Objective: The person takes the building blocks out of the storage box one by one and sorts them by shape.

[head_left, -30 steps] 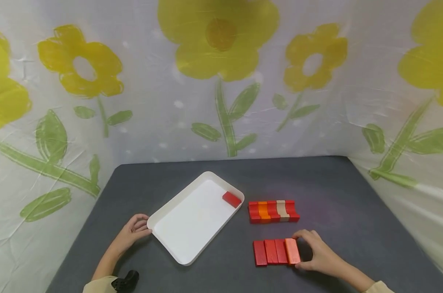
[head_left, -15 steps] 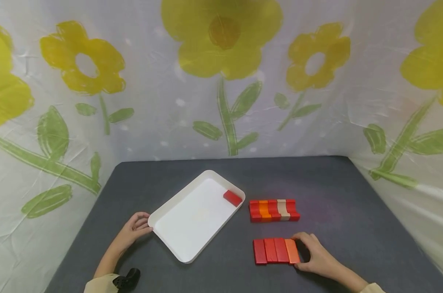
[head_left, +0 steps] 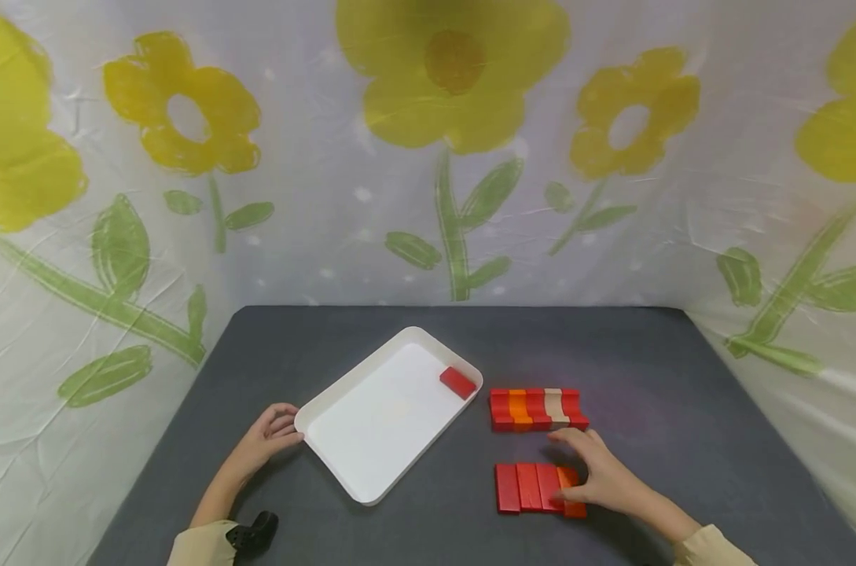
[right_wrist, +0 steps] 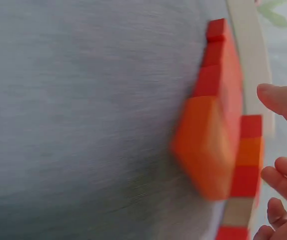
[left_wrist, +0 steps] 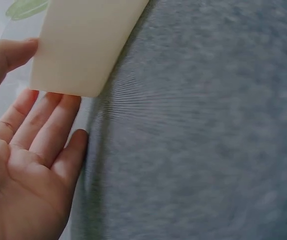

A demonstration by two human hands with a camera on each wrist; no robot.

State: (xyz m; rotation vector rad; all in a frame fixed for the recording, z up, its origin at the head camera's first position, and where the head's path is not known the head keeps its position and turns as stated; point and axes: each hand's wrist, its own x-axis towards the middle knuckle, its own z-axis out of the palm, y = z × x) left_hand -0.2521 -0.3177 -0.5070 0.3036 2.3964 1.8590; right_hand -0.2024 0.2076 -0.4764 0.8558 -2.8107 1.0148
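In the head view, my left hand [head_left: 268, 440] rests at the near left corner of a white tray [head_left: 339, 464]. The left wrist view shows its thumb at the tray's rim and its fairly straight fingers against the corner. My right hand [head_left: 604, 475] hovers over a row of wooden blocks, thumb and fingers spread, holding nothing. That row has several red blocks [head_left: 529, 486] and an orange block [head_left: 574, 507] at its right end, partly covered by the thumb. In the right wrist view, the orange block [right_wrist: 206, 145] stands apart from the fingers.
Behind the near row lies a second row of grooved blocks [head_left: 534, 409] in red, orange and pale wood. One red block [head_left: 458, 383] lies in the tray's far right end. A dark table [head_left: 314, 346] meets a flower-printed curtain [head_left: 314, 259] at the back and sides.
My right hand has let go of the orange block, which lies down against the red ones after tilting earlier. The hand has moved up and left. The left hand stays at the tray.
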